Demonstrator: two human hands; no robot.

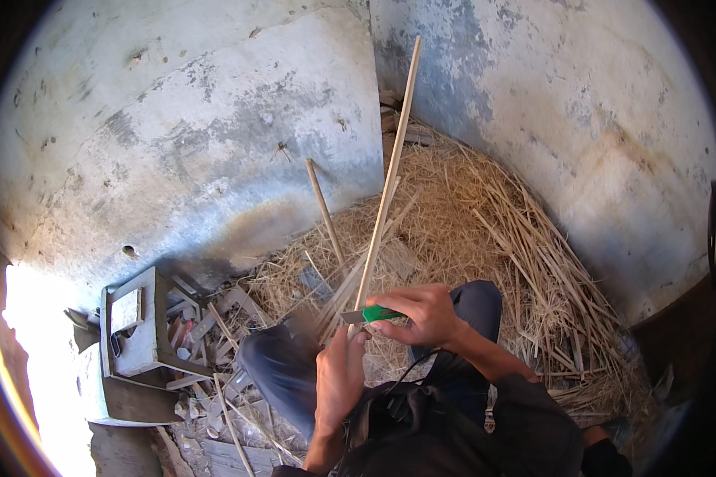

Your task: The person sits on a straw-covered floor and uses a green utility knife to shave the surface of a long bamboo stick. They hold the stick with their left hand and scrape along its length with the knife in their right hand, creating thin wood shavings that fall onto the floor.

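Black garment [426, 429] at six; my left hand [339, 378] grips a wooden strip [388, 183], free end toward twelve o'clock; my right hand [423, 312] clasps a utility knife [379, 313], edge crosswise.

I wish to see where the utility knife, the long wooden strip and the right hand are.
Utility knife [379, 313]: head view, green handle.
Long wooden strip [387, 183]: head view, about mid-length.
Right hand [428, 312]: head view, back of the hand.

Floor [187, 436]: littered. Beyond right hand [422, 312]: heap of straw-coloured shavings [445, 187]; to its right, long thin strips [561, 306] in a loose bundle. Left of left hand [340, 375]: broken wood scraps [243, 302], a slender stick [227, 413] and, nearer the body, a flat grey board [239, 455]
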